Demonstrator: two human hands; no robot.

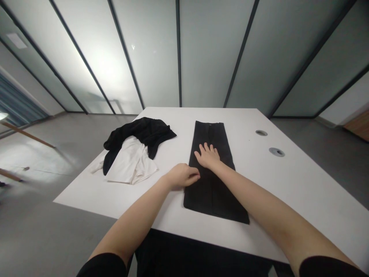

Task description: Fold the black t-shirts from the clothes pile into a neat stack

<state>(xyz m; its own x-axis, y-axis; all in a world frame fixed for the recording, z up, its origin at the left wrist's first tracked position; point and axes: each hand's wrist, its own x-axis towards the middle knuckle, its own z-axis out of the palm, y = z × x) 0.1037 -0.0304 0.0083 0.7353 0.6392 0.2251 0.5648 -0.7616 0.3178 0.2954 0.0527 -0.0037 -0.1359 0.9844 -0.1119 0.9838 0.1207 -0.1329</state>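
Note:
A pair of black trousers lies folded lengthwise and flat on the white table. My right hand rests palm down on the trousers, its fingers spread. My left hand sits at the left edge of the trousers, with its fingers curled together and the tips at the cloth. Neither hand visibly grips the cloth. To the left lies a loose heap of black cloth with crumpled white cloth on it. Neither hand touches the heap.
Two round metal grommets are set into the right part of the tabletop. Beyond the table are frosted glass partitions, and a grey floor surrounds it. Wooden rods stand far left.

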